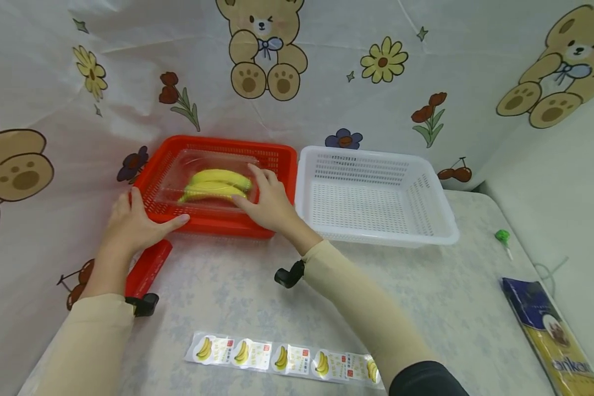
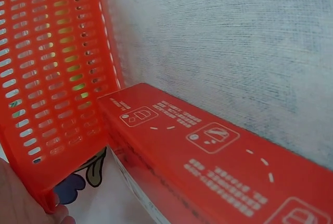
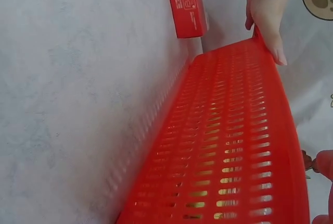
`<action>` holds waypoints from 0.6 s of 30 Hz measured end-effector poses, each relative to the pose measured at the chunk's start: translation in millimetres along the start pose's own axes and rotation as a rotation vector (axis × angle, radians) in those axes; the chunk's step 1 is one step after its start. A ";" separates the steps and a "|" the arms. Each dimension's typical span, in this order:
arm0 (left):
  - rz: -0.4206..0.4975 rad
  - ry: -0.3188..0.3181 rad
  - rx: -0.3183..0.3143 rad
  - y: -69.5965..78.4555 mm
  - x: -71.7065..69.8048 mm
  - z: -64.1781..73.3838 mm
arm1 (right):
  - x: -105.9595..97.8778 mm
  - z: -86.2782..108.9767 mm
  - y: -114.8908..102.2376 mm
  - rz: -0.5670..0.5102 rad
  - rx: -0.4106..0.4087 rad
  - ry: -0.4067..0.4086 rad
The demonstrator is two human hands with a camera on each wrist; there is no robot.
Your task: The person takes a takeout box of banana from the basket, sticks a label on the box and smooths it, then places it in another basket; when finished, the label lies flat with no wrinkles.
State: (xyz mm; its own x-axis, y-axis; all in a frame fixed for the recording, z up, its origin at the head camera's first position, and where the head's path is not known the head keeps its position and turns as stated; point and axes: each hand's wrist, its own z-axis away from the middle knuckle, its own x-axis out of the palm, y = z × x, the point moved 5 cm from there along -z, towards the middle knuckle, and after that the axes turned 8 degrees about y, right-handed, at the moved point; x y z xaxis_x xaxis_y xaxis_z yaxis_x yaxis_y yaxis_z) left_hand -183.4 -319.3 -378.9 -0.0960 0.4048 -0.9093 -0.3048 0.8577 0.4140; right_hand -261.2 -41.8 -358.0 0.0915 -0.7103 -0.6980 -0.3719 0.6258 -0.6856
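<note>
A clear plastic box [image 1: 170, 179] with yellow bananas [image 1: 216, 184] inside it lies within the red basket [image 1: 213, 223]. My right hand [image 1: 267, 203] holds the right end of this box, thumb at the front and fingers towards the back. The fingertips are partly out of sight. At the basket's left front corner my left hand [image 1: 137, 223] rests on the rim, its thumb stretched along the front edge. A red carton [image 1: 147, 269] with white print is below the left hand, close to the basket; the left wrist view shows the carton [image 2: 192, 146] from nearby.
A white basket [image 1: 376, 236] stands right beside the red one. Near the table's front lies a strip of banana stickers [image 1: 277, 357]. A small green-topped item [image 1: 502, 236] and a blue and yellow packet [image 1: 549, 330] lie at the right. Printed cloth hangs behind.
</note>
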 end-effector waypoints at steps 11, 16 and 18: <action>0.011 -0.005 -0.007 -0.4 2.6 -1.2 | 26.9 -27.3 13.3 0.062 0.172 -0.018; 0.017 0.011 -0.010 -0.4 1.4 -1.4 | 33.9 -32.4 18.2 0.054 0.258 -0.063; 0.015 0.013 -0.010 -0.3 1.0 -1.0 | 36.7 -32.7 20.0 0.044 0.286 -0.086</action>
State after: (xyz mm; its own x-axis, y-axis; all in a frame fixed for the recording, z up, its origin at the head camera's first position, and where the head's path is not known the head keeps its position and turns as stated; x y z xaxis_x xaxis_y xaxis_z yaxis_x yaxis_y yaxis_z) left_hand -184.4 -319.5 -380.0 -0.1131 0.4132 -0.9036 -0.3126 0.8484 0.4271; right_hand -295.6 -65.9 -390.5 0.1631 -0.6582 -0.7349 -0.1027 0.7295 -0.6762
